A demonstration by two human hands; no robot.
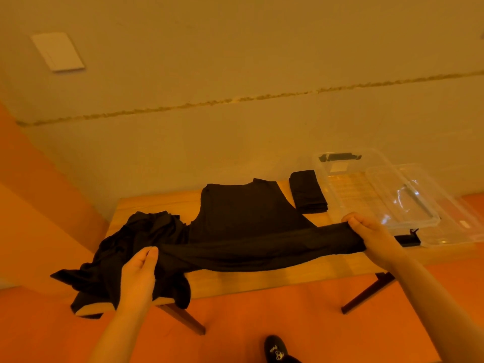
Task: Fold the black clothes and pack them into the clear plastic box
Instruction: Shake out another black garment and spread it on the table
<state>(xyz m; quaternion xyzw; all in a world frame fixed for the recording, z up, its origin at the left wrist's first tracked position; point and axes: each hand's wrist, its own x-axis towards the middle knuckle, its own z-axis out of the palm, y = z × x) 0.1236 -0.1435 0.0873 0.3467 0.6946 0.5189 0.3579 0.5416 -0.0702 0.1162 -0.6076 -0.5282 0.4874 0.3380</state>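
Black fabric fills the middle of the frame: a sleeveless top [248, 216] lies flat on the wooden table [262, 279], its neck toward the wall and its lower hem lifted off the tabletop. The left hand [140, 273], lower left of centre, pinches the hem between thumb and curled fingers, while the right hand [366, 231], right of centre, grips the other end with its fingers wrapped over the cloth, so the hem stretches as a taut band between them above the near part of the top. A crumpled heap of black clothes [123, 258] sits at the left end of the table, touching the top and spilling over the near edge. A folded black piece [309, 192] lies just beside the top's right shoulder, near the wall. To its right, in the right part of the frame, stands the clear box [348, 195], with nothing black inside it, and a clear lid [403, 195] rests tilted across its right side. Dark table legs [366, 294] show below the tabletop against the orange floor [262, 323]. A black shoe [276, 349] with a small white print appears at the bottom edge. On the wall [235, 61], a white switch plate [57, 51] is in the upper left.
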